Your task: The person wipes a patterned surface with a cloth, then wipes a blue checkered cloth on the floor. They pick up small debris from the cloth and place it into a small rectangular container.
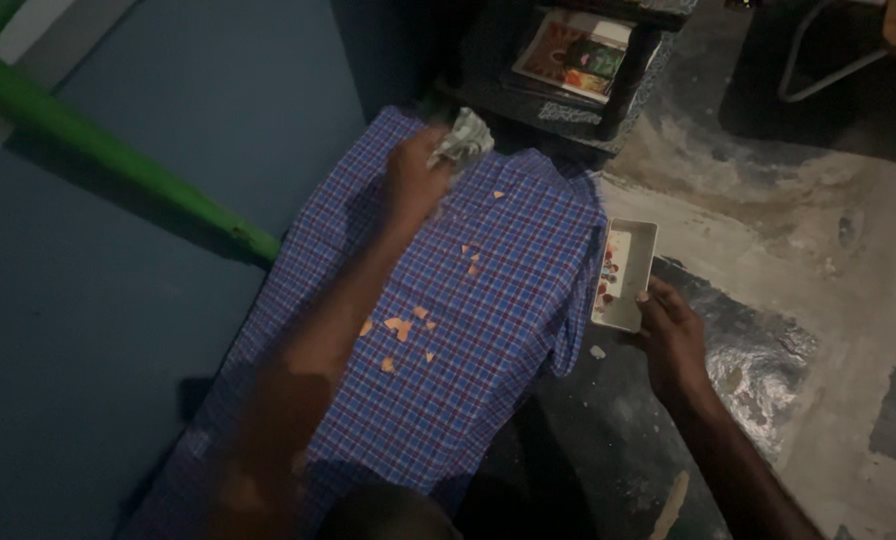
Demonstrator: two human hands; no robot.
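Head view, dim. I see the left hand (413, 180) stretched out over a blue plaid shirt (468, 330) spread flat; its fingers (436, 160) are closed around a crumpled pale cloth (463, 138), which bulges out just past the fingertips at the shirt's far edge. Hand is motion-blurred, so exact grip is unclear. Small orange scraps (400, 327) lie scattered on the shirt, just right of the forearm, behind the fingers. Right hand (673, 340) is off the shirt's right edge, fingers (653, 300) pinching the near end of a shallow white rectangular tray (640, 262); reddish bits show inside it. Tray sits just beside the shirt's edge, over rough grey floor (818, 250). Green pipe (118, 150) is well left of both hands.
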